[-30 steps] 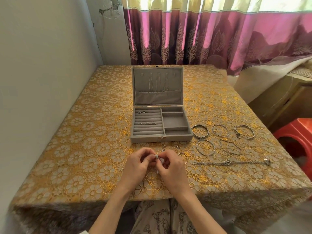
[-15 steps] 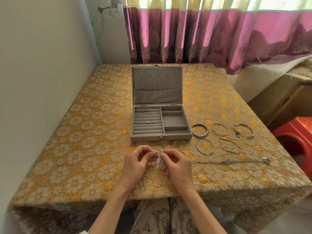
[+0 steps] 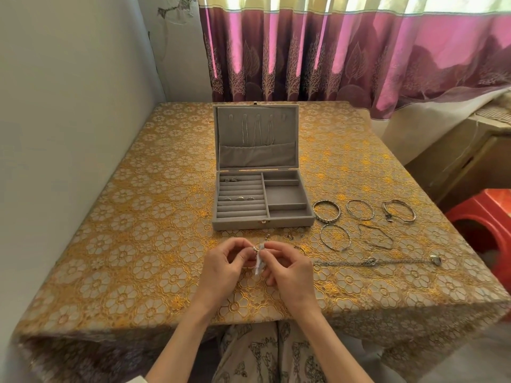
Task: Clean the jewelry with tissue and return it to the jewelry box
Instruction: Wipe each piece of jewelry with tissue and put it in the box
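Note:
A grey jewelry box [image 3: 262,221] stands open at the table's middle, with rings in its left slots and chains hanging in the lid. In front of it, my left hand [image 3: 224,268] pinches a small silver ring [image 3: 255,247]. My right hand [image 3: 290,272] pinches a folded white tissue [image 3: 259,262] against that ring. Several bangles [image 3: 326,211] and a chain bracelet [image 3: 373,262] lie on the cloth to the right of the box. Small earrings [image 3: 290,235] lie just in front of the box.
A gold floral tablecloth [image 3: 138,244] covers the table. A wall runs along the left, a purple curtain [image 3: 331,51] hangs behind. A red plastic stool [image 3: 486,217] and a wooden cabinet [image 3: 456,161] stand to the right.
Both hands stayed together in front of the box, working the tissue over the ring; the tissue now hangs lower between my fingers.

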Demonstrator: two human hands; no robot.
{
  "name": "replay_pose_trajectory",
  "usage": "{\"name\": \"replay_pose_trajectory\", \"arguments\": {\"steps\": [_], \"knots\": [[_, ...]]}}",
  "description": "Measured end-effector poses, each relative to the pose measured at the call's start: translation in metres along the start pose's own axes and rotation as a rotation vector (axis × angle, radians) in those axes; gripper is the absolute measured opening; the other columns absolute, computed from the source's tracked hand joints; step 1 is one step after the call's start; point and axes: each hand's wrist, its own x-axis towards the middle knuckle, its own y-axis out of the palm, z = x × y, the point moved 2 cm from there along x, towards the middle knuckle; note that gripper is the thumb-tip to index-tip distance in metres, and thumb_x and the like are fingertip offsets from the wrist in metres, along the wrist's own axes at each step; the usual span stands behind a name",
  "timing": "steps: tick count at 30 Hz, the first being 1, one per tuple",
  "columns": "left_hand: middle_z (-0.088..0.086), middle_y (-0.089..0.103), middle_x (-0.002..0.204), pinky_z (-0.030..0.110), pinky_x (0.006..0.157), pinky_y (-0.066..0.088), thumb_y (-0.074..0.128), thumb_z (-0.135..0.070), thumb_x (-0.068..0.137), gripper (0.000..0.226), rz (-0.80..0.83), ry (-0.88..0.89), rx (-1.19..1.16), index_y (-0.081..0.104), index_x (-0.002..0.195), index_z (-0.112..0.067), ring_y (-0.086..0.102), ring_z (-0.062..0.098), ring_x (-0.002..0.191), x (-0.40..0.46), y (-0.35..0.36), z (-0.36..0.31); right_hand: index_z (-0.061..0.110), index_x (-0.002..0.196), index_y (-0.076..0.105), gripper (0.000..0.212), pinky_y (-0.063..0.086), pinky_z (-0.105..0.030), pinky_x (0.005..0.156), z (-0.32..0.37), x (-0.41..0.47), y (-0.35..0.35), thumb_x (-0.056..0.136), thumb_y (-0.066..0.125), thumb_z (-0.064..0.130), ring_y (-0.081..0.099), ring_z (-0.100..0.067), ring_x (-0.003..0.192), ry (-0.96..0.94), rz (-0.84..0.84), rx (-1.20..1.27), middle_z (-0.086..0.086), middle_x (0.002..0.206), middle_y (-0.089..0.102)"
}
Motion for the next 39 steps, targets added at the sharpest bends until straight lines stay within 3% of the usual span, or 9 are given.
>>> {"name": "replay_pose_trajectory", "arguments": {"steps": [4,7,9,14,25,34,39], "knots": [[0.0,0.069,0.079,0.014,0.062,0.051,0.062,-0.004,0.085,0.007,-0.009,-0.01,0.016,0.066,0.087,-0.008,0.067,0.005,0.07,0.0,0.001,0.0,0.024,0.091,0.072,0.012,0.053,-0.031,0.064,-0.006,-0.001,0.004,0.08,0.07,0.019,0.062,-0.011,0.067,-0.11,-0.022,-0.217,0.007,0.081,0.07],[-0.001,0.07,0.082,0.021,0.068,0.055,0.063,-0.008,0.085,0.007,-0.022,-0.006,0.081,0.067,0.088,-0.013,0.067,0.007,0.074,0.001,0.0,0.005,0.019,0.095,0.072,0.016,0.048,-0.02,0.076,-0.004,-0.002,0.006,0.079,0.07,0.022,0.06,-0.007,0.081,-0.184,-0.02,-0.372,0.011,0.085,0.064],[-0.002,0.07,0.082,0.024,0.07,0.055,0.064,-0.01,0.084,0.007,-0.023,-0.005,0.104,0.068,0.088,-0.015,0.067,0.008,0.076,0.001,-0.001,0.007,0.018,0.093,0.071,0.015,0.041,-0.01,0.075,-0.001,-0.003,0.007,0.079,0.071,0.022,0.055,-0.001,0.08,-0.214,-0.014,-0.42,0.014,0.083,0.059],[-0.002,0.069,0.082,0.017,0.066,0.053,0.064,-0.008,0.084,0.009,-0.012,-0.006,0.088,0.068,0.087,-0.016,0.066,0.004,0.074,0.0,0.0,0.005,0.017,0.087,0.068,0.009,0.036,-0.003,0.073,0.002,-0.005,0.009,0.079,0.07,0.019,0.049,0.012,0.075,-0.257,0.0,-0.448,0.02,0.078,0.051],[-0.002,0.069,0.083,0.019,0.068,0.053,0.063,-0.009,0.085,0.01,0.037,0.0,0.101,0.065,0.088,-0.019,0.066,0.007,0.077,0.001,0.001,0.007,0.016,0.086,0.058,0.002,0.038,-0.01,0.064,0.001,-0.005,0.012,0.085,0.061,0.016,0.045,0.003,0.069,-0.226,0.039,-0.504,0.008,0.078,0.051],[0.0,0.067,0.08,0.016,0.063,0.051,0.059,-0.004,0.087,0.012,-0.005,-0.009,0.049,0.064,0.084,-0.015,0.063,0.005,0.072,0.0,0.0,0.003,0.023,0.086,0.06,0.008,0.042,-0.01,0.057,-0.004,-0.001,0.006,0.083,0.068,0.021,0.056,-0.001,0.064,-0.148,0.076,-0.338,0.011,0.074,0.058],[-0.003,0.066,0.078,0.014,0.063,0.049,0.06,-0.005,0.087,0.012,0.019,0.012,0.078,0.063,0.084,-0.016,0.062,0.003,0.071,0.0,0.001,0.003,0.017,0.084,0.06,0.008,0.047,-0.021,0.058,-0.01,0.0,0.008,0.085,0.065,0.024,0.059,-0.009,0.064,-0.144,0.095,-0.368,0.001,0.073,0.064]]}}
